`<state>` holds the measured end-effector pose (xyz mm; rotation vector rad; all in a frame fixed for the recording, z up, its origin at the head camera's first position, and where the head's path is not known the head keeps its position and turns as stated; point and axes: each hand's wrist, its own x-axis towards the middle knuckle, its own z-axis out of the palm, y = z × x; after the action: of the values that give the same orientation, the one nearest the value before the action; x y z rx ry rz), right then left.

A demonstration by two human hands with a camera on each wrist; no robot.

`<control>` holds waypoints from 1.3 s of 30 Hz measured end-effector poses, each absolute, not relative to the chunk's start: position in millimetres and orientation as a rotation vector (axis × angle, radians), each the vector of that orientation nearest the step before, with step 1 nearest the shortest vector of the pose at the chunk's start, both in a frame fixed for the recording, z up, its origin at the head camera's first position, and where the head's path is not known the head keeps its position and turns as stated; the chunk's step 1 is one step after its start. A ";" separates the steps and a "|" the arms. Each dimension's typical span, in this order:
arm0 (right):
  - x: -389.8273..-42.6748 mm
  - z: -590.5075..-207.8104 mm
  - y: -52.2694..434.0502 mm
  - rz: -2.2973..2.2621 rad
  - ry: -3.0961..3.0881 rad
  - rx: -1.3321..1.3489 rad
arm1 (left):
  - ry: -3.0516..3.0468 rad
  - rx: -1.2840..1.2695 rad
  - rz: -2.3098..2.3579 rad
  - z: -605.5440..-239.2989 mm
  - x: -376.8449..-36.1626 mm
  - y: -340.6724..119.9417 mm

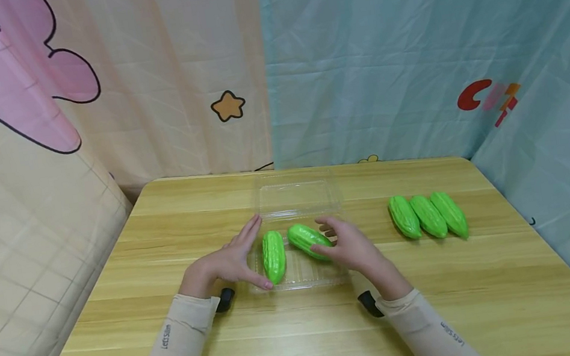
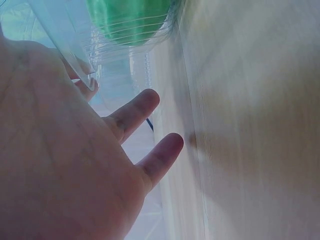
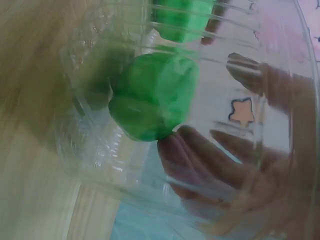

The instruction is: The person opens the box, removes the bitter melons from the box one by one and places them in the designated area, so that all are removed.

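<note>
A clear plastic clamshell tray (image 1: 300, 285) lies open at the middle of the wooden table, its lid (image 1: 296, 198) folded back. Two green bitter gourds are inside: one (image 1: 274, 257) lies lengthwise on the left, the other (image 1: 306, 239) lies askew. My left hand (image 1: 252, 255) rests with straight fingers along the tray's left side, next to the left gourd. In the left wrist view the fingers (image 2: 160, 155) are spread beside the tray wall (image 2: 65, 30). My right hand (image 1: 328, 236) touches the askew gourd's right end with loose fingers. The right wrist view shows fingertips (image 3: 190, 155) against that gourd (image 3: 155, 95).
Three more green gourds (image 1: 428, 216) lie side by side on the table (image 1: 444, 301) to the right of the tray. Printed curtains hang close behind and on both sides of the table. Bare wood stretches in front of the tray, under my forearms.
</note>
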<state>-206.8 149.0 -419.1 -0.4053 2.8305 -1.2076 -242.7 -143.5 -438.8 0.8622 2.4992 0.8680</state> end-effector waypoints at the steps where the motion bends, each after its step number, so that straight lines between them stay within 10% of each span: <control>1: -206.6 -419.3 148.2 -1.203 2.834 -0.410 | 2.499 0.862 0.868 -438.8 -242.6 -143.4; 39: -202.6 -435.3 131.6 -0.924 2.950 -0.407 | 2.497 0.858 0.862 -436.5 -241.6 -143.1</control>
<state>-202.6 131.6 -435.3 -0.4075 2.9500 -0.9243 -241.6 -143.1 -436.5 0.8578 2.4968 0.8617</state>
